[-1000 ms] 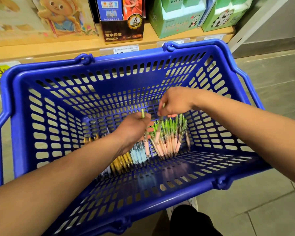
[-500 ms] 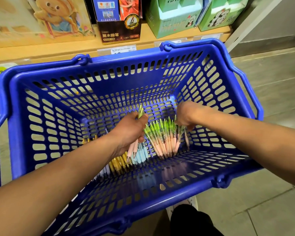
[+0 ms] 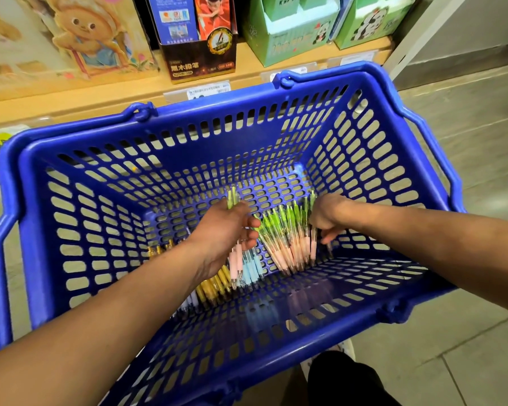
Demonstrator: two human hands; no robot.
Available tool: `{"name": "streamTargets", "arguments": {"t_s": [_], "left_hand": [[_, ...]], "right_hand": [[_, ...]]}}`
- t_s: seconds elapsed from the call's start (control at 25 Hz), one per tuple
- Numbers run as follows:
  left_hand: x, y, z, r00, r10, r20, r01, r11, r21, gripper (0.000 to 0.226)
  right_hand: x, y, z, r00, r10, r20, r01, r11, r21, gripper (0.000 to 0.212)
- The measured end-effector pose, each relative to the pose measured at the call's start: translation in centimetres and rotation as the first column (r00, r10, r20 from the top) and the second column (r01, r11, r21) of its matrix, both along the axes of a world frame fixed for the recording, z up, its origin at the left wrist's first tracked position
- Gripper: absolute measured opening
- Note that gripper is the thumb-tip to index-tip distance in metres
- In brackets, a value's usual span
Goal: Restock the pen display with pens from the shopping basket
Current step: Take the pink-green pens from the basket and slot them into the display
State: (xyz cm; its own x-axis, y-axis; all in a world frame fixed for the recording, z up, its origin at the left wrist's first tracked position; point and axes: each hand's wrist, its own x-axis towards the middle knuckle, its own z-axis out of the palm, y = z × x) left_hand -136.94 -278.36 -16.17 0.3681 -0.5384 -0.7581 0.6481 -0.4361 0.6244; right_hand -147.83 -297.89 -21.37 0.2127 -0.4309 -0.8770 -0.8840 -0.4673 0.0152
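Because the stock lies flat on the floor of the blue slotted plastic shopping basket (image 3: 188, 159), both forearms reach down over its near rim. The left hand (image 3: 226, 230) is curled round a small bunch of green-topped, pink-gripped pens (image 3: 235, 259), tips down, seemingly as the collecting hand, which leaves the other free to pick. The right hand (image 3: 326, 221) dips its bent fingers into the far end of the fanned row of matching green-and-pink pens (image 3: 288, 238); whether they have pinched one I cannot tell. Just beside lie pale blue pens (image 3: 251, 266) and yellow pens (image 3: 214, 285), grouped by colour and partly under the left wrist. Beyond the basket a pale wooden shelf (image 3: 247, 71) carries a dark pencil carton (image 3: 200, 54) and green panda-printed boxes (image 3: 291, 33); the pen display itself is out of view, and the basket's tall walls would likely hem in any lift
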Motion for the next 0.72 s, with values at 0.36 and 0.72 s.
{"name": "streamTargets", "arguments": {"t_s": [0.36,0.72], "left_hand": [[0.1,0.3,0.3,0.999,-0.025,0.039,0.025,1.0,0.012,0.033],[0.2,0.9,0.5,0.995,-0.063,0.074,0.058,0.997,0.058,0.027]], "right_hand": [[4.8,1.4,7.5,0.924,-0.203,0.323,-0.007,0.837,0.547,0.013],[5.7,2.3,5.5,0.867,-0.211,0.451,0.008,0.912,0.411,0.011]]}}
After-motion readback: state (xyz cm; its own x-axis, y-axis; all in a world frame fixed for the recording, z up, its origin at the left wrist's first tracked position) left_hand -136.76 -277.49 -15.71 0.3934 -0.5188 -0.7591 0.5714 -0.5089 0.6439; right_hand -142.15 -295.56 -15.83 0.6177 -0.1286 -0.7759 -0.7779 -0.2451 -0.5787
